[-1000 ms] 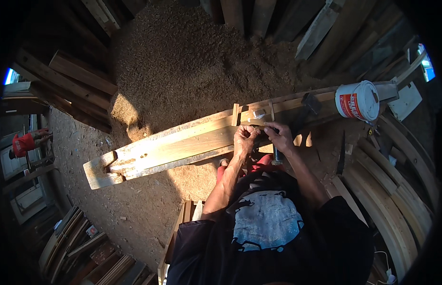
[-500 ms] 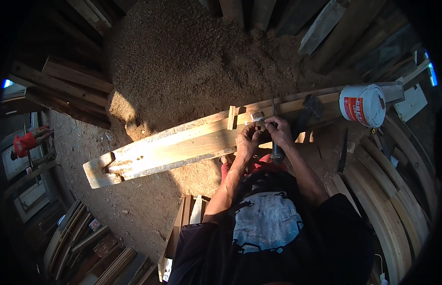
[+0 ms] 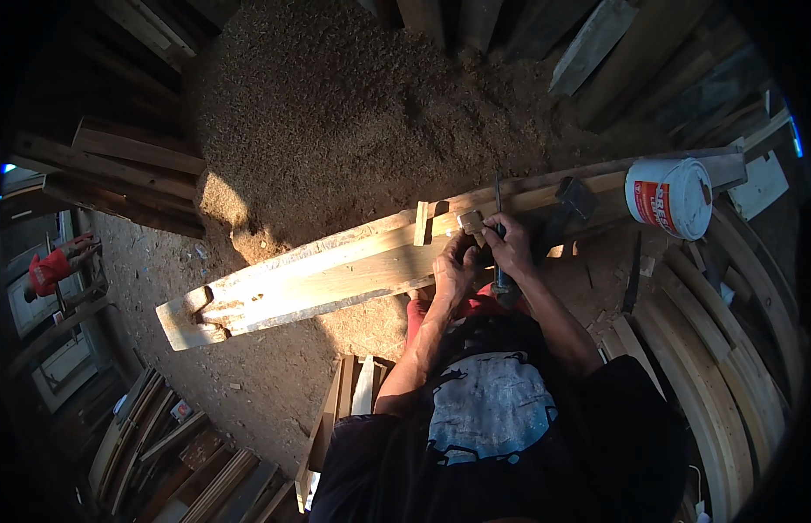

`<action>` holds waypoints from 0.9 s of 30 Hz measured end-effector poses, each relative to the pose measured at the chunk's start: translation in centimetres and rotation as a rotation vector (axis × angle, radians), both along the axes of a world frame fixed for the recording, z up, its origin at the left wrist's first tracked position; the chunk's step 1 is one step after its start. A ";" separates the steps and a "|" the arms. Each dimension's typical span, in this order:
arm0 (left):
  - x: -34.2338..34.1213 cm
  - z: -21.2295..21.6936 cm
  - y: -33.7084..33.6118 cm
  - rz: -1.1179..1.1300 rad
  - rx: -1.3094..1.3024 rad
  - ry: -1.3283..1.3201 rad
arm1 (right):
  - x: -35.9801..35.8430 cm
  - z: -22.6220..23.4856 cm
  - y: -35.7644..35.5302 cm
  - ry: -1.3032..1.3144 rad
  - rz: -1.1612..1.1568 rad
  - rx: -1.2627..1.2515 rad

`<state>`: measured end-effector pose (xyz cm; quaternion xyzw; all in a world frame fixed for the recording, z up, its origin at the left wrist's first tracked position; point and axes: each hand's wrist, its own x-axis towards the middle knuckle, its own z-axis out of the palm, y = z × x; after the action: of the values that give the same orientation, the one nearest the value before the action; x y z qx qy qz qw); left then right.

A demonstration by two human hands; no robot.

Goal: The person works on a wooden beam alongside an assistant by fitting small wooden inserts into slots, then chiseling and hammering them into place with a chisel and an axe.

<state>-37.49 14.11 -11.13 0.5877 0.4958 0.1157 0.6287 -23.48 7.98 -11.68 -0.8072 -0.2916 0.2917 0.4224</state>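
Observation:
My left hand (image 3: 456, 267) has its fingers closed around the lower side of a small light wooden block (image 3: 470, 221). From the right, my right hand (image 3: 512, 247) pinches at the same block, its fingertips meeting the left ones. Both hands are over a long wooden beam (image 3: 344, 269). A thin dark rod (image 3: 498, 187) shows just beyond my right fingers; whether the hand touches it, I cannot tell. Below that hand is a metal tool part (image 3: 505, 283), partly hidden. A short wood strip (image 3: 421, 223) lies across the beam left of the block.
A dark block-headed tool (image 3: 574, 197) rests on the beam. Further right stands a white bucket (image 3: 669, 199) with a red label. Shavings (image 3: 353, 113) cover the ground beyond. Curved timbers (image 3: 697, 383) are stacked at right. A person in red (image 3: 48, 272) is at far left.
My right fingers have come in to the left and now meet the small wooden block. The block has turned and dropped slightly in my fingers. The view has shifted a little.

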 end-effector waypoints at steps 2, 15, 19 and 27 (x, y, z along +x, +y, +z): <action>0.0 0.0 0.0 0.022 0.017 0.005 | 0.1 -0.1 0.0 0.047 -0.008 -0.047; -0.5 -0.2 -0.4 0.040 0.056 0.085 | 0.3 -0.3 0.2 0.079 -0.003 -0.020; 0.1 0.0 -0.1 0.067 0.024 0.068 | 0.5 -0.9 0.0 0.112 -0.008 -0.041; 0.1 -0.4 -0.2 0.095 0.007 0.037 | 0.5 -0.4 0.1 0.088 0.011 -0.032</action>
<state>-37.36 13.92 -11.49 0.5676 0.5343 0.1364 0.6113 -22.96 8.11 -12.08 -0.7985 -0.2727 0.3337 0.4203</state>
